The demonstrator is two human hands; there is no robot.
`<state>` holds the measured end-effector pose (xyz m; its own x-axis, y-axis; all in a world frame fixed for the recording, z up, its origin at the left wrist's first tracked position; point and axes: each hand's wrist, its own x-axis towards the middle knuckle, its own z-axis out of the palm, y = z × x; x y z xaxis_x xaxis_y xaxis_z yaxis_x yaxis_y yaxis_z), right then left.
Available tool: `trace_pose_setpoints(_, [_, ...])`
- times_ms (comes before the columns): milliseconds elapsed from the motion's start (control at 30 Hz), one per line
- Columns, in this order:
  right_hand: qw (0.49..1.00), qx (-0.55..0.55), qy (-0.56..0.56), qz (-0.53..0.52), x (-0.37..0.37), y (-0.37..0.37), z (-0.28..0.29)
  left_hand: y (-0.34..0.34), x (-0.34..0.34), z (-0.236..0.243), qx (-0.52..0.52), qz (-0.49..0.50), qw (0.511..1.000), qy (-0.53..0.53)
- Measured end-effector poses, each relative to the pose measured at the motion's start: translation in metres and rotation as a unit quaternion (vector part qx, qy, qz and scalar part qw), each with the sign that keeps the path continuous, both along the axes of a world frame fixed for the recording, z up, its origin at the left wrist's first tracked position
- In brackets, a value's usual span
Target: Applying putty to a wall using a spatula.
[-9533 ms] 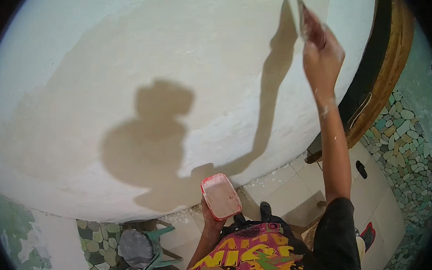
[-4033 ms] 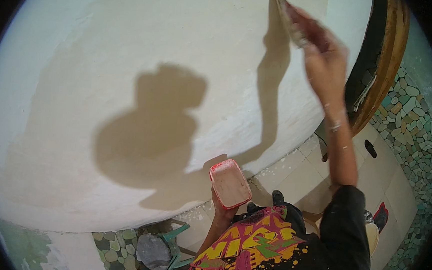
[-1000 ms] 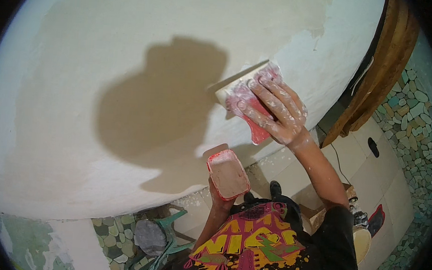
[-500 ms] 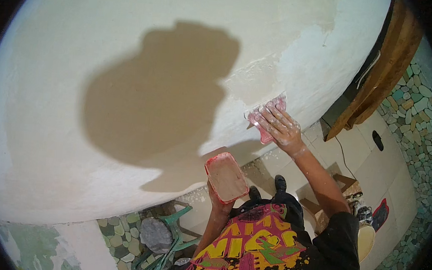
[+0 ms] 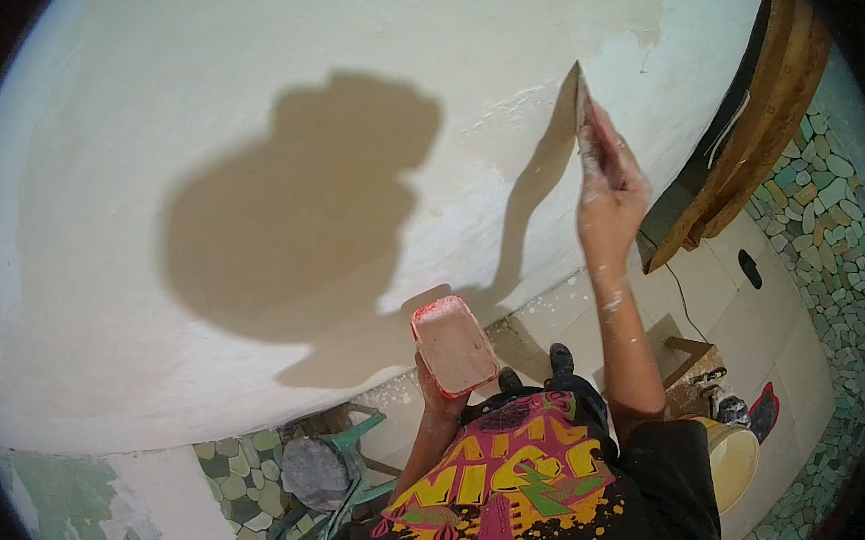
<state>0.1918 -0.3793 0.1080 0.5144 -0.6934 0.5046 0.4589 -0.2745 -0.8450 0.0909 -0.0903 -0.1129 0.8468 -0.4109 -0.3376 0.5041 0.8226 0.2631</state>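
1. While gripped from below at chest height, pink-rimmed tray [image 5: 454,344] in left hand [image 5: 441,396], fingers curled under it.
2. Higher, right hand [image 5: 611,187] clamped on trowel [image 5: 576,101]; blade edge-on, long axis near vertical, touching wall [image 5: 265,78].
3. Beyond, wet pale plaster; wooden door frame [image 5: 752,152] right, pebble floor [image 5: 827,227] below.

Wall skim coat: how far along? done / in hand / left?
Done: most of the wall looks evenly coated and pale.
In hand: right hand presses the trowel on a rougher, ridged patch by the door frame; left hand holds a pink tray with some compound on it.
Left: smoothing that patch and the uneven strip up to the frame.
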Motion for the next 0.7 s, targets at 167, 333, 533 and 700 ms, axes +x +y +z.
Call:
trace_pose_setpoints(167, [0.995, 0.012, -0.039, 0.087, -0.011, 0.041, 0.001, 0.002, -0.004, -0.004, 0.025, 0.01, 0.999, -0.021])
trace_pose_setpoints(333, [0.97, -0.223, 0.002, 0.097, -0.03, 0.08, 0.002, 0.006, 0.001, 0.002, 0.028, 0.004, 0.999, -0.023])
trace_pose_setpoints(533, [0.972, -0.183, -0.03, 0.144, -0.037, 0.062, -0.012, 0.013, 0.006, -0.006, 0.034, -0.013, 0.999, -0.017])
trace_pose_setpoints(700, [0.955, -0.291, -0.035, -0.034, -0.033, 0.001, 0.007, 0.013, 0.004, -0.018, 0.017, 0.005, 0.999, -0.028])
